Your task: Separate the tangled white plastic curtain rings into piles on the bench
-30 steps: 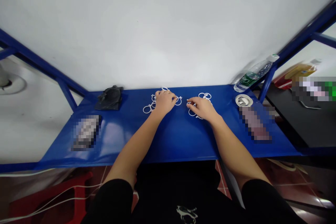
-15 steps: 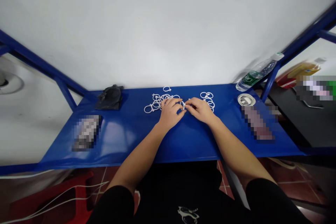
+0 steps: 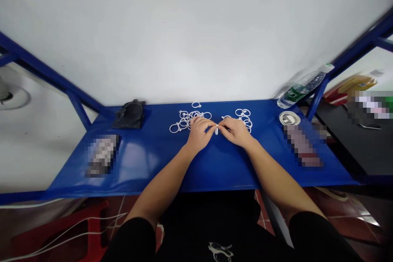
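Observation:
Between the fingertips of both hands is a small white plastic ring, seen nearly edge-on over the blue table. My left hand pinches it from the left with thumb and forefinger. From the right, my right hand pinches the same ring. Several white rings with small eyelets, like curtain rings, lie in a pile beyond and left of my left hand, which partly covers them. Another group of white rings lies behind my right hand. One ring rests apart at the back.
A blue table stands against a white wall. On its left are a black plastic bag and a blurred-out object. On its right are a water bottle, a coiled white cable and another blurred-out object.
The ring between my hands has turned from facing me to nearly edge-on. My fingertips have come closer together around it. The view has shifted slightly.

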Motion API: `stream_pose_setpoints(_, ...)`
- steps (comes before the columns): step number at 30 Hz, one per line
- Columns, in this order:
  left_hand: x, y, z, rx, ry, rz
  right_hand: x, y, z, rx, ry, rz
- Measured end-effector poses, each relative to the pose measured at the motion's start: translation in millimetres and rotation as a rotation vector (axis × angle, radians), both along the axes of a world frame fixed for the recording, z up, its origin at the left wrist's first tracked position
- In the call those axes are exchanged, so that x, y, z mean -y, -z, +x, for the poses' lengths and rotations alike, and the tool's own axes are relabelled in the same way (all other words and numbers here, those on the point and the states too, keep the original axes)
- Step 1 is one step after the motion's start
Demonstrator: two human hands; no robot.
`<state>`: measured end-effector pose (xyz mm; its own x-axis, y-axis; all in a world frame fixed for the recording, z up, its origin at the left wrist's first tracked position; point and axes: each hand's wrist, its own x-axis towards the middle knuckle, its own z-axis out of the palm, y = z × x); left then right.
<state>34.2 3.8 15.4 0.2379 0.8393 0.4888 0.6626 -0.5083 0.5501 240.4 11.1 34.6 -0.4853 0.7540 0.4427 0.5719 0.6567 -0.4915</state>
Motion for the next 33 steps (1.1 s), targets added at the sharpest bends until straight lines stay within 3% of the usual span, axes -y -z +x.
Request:
stream_pose_setpoints(5, -0.7, 5.8, 1.0, -0.005, -0.006, 0.016, -1.3, -4.1, 4.9, 0.058, 0.060, -0.009)
stream_pose_setpoints(10, -10.6, 2.4, -8.6, -0.057, -0.088, 0.007, -10.0, -12.8, 26.9, 0.122, 0.284, -0.006)
stream_pose_setpoints(13, -33.1, -6.1, -18.1, -0.115, -0.215, -0.036, -15.2, -15.5, 39.4, 0.103, 0.419, -0.002)
stream_pose_setpoints(17, -76.0, -14.5, -25.2, -0.290, -0.244, -0.136, -16.8, -16.8, 45.9, -0.057, 0.529, 0.038)
stream_pose_setpoints(21, -110.7, -9.1, -26.9, -0.523, -0.244, -0.234, -15.6, -16.7, 42.8, -0.119, 0.538, 0.056)
stream_pose_setpoints(24, -123.0, -2.9, -28.0, -0.612, -0.234, -0.300, -15.1, -15.8, 38.1, -0.103, 0.506, 0.045)
stream_pose_setpoints(29, -117.6, -9.4, -27.6, -0.528, -0.226, -0.303, -13.2, -13.2, 28.9, -0.046, 0.446, 0.019)
stream_pose_setpoints(33, -86.3, -16.9, -15.8, -0.193, -0.155, -0.176, -11.5, -6.3, 19.5, -0.045, 0.381, 0.002)
